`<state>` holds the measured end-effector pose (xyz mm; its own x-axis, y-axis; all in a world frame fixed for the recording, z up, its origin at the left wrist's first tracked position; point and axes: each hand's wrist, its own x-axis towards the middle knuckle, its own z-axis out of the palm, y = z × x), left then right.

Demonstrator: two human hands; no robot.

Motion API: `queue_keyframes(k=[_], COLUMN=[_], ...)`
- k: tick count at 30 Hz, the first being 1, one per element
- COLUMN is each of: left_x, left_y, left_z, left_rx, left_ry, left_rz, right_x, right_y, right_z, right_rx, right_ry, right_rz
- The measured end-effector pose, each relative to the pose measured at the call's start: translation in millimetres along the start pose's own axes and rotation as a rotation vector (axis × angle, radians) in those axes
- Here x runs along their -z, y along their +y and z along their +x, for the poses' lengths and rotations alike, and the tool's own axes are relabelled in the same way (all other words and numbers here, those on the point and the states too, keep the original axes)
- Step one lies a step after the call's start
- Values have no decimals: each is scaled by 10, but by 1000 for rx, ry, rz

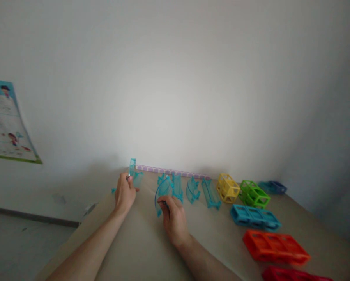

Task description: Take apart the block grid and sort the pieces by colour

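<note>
My left hand (pixel 124 193) is closed round a clear teal plastic track piece (pixel 135 174), held upright near the table's far left corner. My right hand (pixel 173 218) pinches a curved clear teal track piece (pixel 162 191) that rests on the beige table (pixel 140 246). Just right of it lie more teal track pieces: one (pixel 177 187) beside the curve, a short curved one (pixel 192 190) and a straight channel (pixel 210 193).
A row of open plastic frame blocks runs along the right: yellow (pixel 227 188), green (pixel 254 193), dark blue (pixel 273 187), light blue (pixel 254 217), orange (pixel 276 246), red (pixel 292 275). A purple strip (pixel 172 171) lies against the white wall. A poster (pixel 5 125) hangs at left.
</note>
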<state>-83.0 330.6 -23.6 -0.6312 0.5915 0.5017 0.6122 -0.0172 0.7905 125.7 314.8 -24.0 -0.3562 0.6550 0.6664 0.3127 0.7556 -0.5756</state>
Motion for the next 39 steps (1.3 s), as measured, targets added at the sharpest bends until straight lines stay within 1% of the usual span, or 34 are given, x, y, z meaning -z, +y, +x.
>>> queue_keyframes(k=[4, 6, 8, 9, 10, 12, 13, 14, 15, 23, 28, 31, 33, 36, 39], left_x=[18, 29, 34, 32, 26, 7, -2, -11, -16, 30, 47, 34, 26, 26, 34], left_y=[26, 72, 140, 176, 212, 267, 285, 297, 302, 344, 385, 387, 394, 413, 420], left_z=[11, -5, -54, -92, -136, -231, -276, -313, -340, -330, -371, -397, -403, -397, -391], left_rx=[48, 32, -10, -33, -42, -13, 16, 44, 65, 37, 13, 24, 63, 171, 207], left_ry=[3, -8, -65, -133, -230, -458, -551, -621, -661, -718, -814, -793, -759, -717, -730], left_rz=[-63, -131, -209, -263, -346, -558, -654, -728, -770, -791, -807, -816, -846, -941, -959], right_x=[2, 8, 12, 13, 14, 18, 21, 26, 31, 37, 24, 31, 38, 43, 44], right_y=[-10, -17, -16, -11, -4, 8, 11, 11, 7, -51, -27, -24, -31, -45, -52], right_z=[-3, -1, 1, 2, 3, 7, 10, 14, 17, 24, 18, 10, 5, -1, -2], right_rx=[0, 5, 10, 13, 17, 18, 14, 9, 6, 42, 62, 58, 56, 69, 74], right_ry=[-5, 15, 54, 78, 102, 146, 169, 185, 195, 166, 162, 163, 159, 143, 138], right_rz=[4, -6, -21, -27, -29, -27, -26, -24, -22, 25, 96, 88, 85, 94, 102])
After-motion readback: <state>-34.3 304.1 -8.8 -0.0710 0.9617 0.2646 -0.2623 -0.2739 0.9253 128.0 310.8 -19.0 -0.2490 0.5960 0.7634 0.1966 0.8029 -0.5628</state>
